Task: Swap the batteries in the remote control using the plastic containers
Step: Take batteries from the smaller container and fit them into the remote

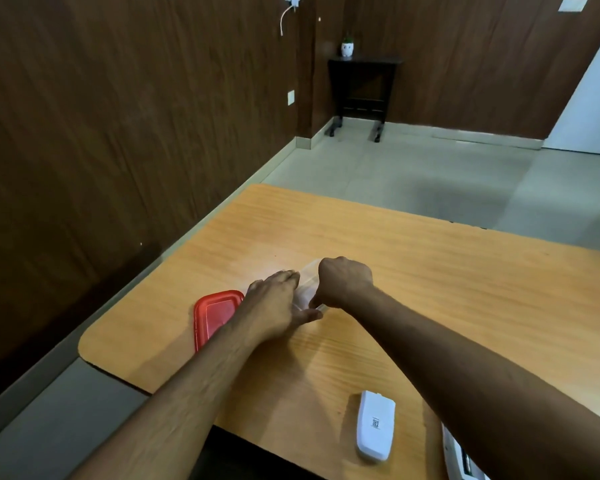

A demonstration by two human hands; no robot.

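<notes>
Two hands worked at centre of the tabletop (430, 271), the biggest thing in view, wood-grain orange. A red lid (215, 315) lay flat at 9 o'clock from the hands, partly under the left forearm. The clear plastic container (307, 285) sat between both hands, hard to make out, contents not visible. Left hand (278, 306) lay with fingers extended against the container's left side, thumb at its near edge, steadying rather than clenching. Right hand (343, 284) was curled into a fist over the container's right rim, pinching at its near corner; whether it held a lid edge or the rim, cannot tell. The white remote control (376, 426) lay back-up at 5 o'clock, near the tabletop's front edge, untouched, well apart from the hands. Another white object (454, 455) showed partly at the bottom edge under the right forearm, unidentifiable.

Judged: container light, thin, flexible, slippery; best held by the rim corners. Remote light, rigid; grip its long sides. Right forearm crossed above the remote, so reaching back risked nudging it.
</notes>
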